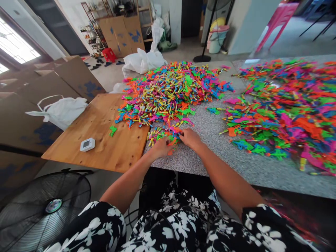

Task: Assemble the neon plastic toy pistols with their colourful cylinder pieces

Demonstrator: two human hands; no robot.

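Close to the table's front edge, my left hand [161, 147] has its fingers closed on an orange plastic toy gun [172, 140]. Just to the right, my right hand [190, 138] is closed in a pinch at the same small cluster; what sits between its fingertips is too small to make out. Yellow-banded little tubes [154, 134] lie beside the left hand on the grey speckled tabletop [204, 159]. Beyond both hands rises a big heap of mixed toy guns and tubes [168, 91] in pink, blue, green, orange and yellow.
A second spread of toy guns [291, 112] covers the right side. On the wooden board [105, 105] are a white timer [87, 144] and one green toy gun [112, 131]. A floor fan [54, 206], a white bag [61, 110] and cardboard boxes [70, 78] stand left.
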